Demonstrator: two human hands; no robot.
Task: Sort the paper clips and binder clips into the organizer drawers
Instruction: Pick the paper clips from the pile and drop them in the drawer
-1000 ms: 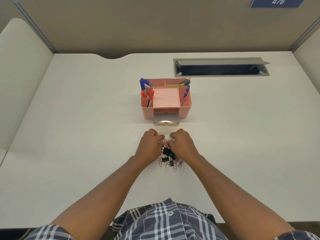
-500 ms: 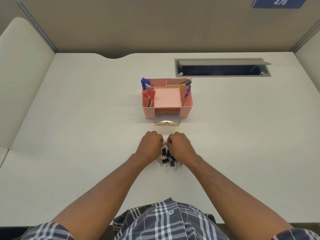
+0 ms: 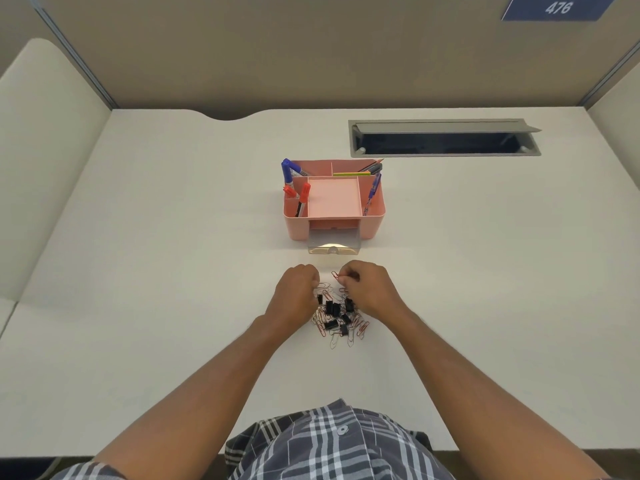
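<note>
A mixed pile of paper clips [image 3: 360,330] and black binder clips [image 3: 333,308] lies on the white desk in front of me. My right hand [image 3: 370,289] sits at the pile's far right edge and pinches a red paper clip [image 3: 335,275] in its fingertips. At the pile's left edge my left hand [image 3: 294,292] has its fingers curled down onto the clips; what it holds is hidden. Beyond the hands stands the pink organizer [image 3: 374,225], whose clear drawer [image 3: 334,245] is pulled out toward me.
Markers and pens [image 3: 291,178] stand in the organizer's side and rear compartments. A grey cable hatch [image 3: 445,137] is set into the desk at the back right. Partition walls close off the desk at the back and both sides.
My hands have drawn slightly apart over the pile, and a red paper clip now shows in my right fingertips, lifted off the pile's far edge.
</note>
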